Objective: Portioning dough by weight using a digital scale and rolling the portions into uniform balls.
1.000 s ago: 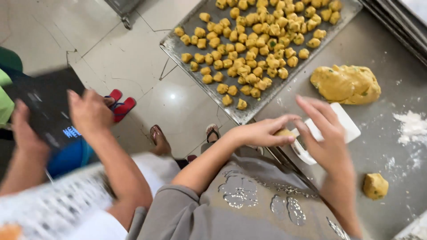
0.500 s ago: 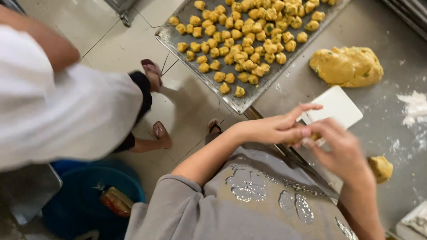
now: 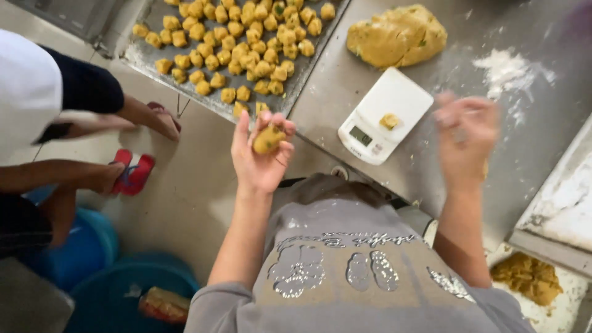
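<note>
**Dough ball in the left hand**

The left hand (image 3: 262, 154) cups a small yellow dough ball (image 3: 269, 139) in curled fingers. The right hand (image 3: 465, 132) is blurred; its grip I cannot tell. At twelve o'clock sits a tray (image 3: 139, 57) of dough pieces; a white scale (image 3: 385, 114) stands on the counter (image 3: 493, 160) between the hands.

Yellow dough lump (image 3: 269, 139), white scale (image 3: 385, 115), grey steel table (image 3: 345, 80).
</note>
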